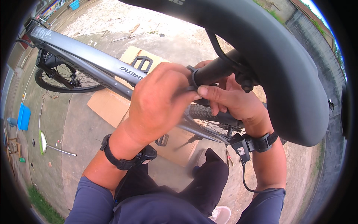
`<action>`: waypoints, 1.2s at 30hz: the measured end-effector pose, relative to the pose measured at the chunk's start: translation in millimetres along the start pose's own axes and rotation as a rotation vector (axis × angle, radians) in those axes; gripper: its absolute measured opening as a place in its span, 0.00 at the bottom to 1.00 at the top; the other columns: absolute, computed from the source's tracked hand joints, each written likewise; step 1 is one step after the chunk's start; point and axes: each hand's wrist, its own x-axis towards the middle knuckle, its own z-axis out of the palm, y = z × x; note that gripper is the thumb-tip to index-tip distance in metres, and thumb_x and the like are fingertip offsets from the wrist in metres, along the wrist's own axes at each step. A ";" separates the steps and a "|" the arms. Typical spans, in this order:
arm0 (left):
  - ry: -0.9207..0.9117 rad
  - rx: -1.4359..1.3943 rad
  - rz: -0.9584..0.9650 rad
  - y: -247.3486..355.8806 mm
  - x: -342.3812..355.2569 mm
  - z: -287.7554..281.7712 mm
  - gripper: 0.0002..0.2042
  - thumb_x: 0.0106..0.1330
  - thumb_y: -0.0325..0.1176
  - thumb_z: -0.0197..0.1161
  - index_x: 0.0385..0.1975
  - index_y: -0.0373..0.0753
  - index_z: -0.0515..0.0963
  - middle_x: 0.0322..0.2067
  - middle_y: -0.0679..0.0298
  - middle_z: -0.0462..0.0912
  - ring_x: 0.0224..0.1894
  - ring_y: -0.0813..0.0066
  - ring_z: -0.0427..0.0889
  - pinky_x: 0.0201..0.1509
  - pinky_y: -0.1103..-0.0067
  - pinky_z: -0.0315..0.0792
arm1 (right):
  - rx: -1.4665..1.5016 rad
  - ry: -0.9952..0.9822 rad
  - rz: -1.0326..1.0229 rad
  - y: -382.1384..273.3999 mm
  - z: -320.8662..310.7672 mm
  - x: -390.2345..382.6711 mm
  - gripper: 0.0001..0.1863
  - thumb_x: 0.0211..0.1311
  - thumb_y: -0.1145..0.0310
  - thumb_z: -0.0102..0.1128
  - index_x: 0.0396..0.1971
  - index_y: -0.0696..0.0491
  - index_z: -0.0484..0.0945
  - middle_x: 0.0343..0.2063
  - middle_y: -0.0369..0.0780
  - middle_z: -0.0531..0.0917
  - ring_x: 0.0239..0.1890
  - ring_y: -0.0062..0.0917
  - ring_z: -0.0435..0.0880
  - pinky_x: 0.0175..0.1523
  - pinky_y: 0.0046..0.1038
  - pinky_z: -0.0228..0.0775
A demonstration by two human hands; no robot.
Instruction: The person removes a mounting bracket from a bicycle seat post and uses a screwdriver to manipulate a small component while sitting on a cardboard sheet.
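Hands (154, 100) (236, 97) grip the band (194, 77) round the seatpost (216, 71), cramped by the saddle (287, 63)

Band (194, 76), 1 o'clock: black, plastic-looking. Post (214, 72), same: smooth, metal-looking. Saddle (276, 56), 2 o'clock: smooth matt black. Frame (85, 53), 10 o'clock: satin grey metal. Tyre (203, 111), 3 o'clock: rough rubber. Card (106, 106), 9 o'clock: matt paper. Tub (24, 117), 9 o'clock: plastic. Ground (67, 171), 8 o'clock: rough concrete.

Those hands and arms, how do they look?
The left hand and right hand are gloveless. Dark blue fabric sleeves end near the elbows. Black wrist straps each carry a small black box; the right one has a thin black cable.
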 end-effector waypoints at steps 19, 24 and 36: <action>0.027 -0.016 0.019 -2.3 1.8 -1.4 0.12 0.51 0.23 0.74 0.34 0.36 0.78 0.34 0.57 0.82 0.33 0.55 0.83 0.35 0.69 0.77 | 0.110 -0.028 -0.019 5.9 -8.0 -0.6 0.25 0.62 0.76 0.68 0.58 0.65 0.75 0.35 0.42 0.86 0.22 0.22 0.84 0.25 0.19 0.76; 0.037 -0.055 0.016 -4.5 -1.9 -0.8 0.15 0.53 0.22 0.76 0.40 0.35 0.80 0.39 0.58 0.85 0.36 0.67 0.83 0.37 0.76 0.76 | 0.103 -0.024 -0.021 7.6 -7.0 -1.6 0.25 0.62 0.75 0.69 0.58 0.64 0.75 0.35 0.42 0.86 0.22 0.22 0.85 0.26 0.19 0.76; -0.048 -0.254 -0.220 -8.1 -1.8 -7.5 0.18 0.57 0.26 0.75 0.47 0.32 0.80 0.39 0.60 0.82 0.42 0.72 0.85 0.48 0.77 0.80 | -0.016 0.007 -0.063 19.4 -4.5 -4.0 0.27 0.62 0.76 0.71 0.61 0.60 0.74 0.40 0.40 0.86 0.30 0.19 0.86 0.32 0.18 0.77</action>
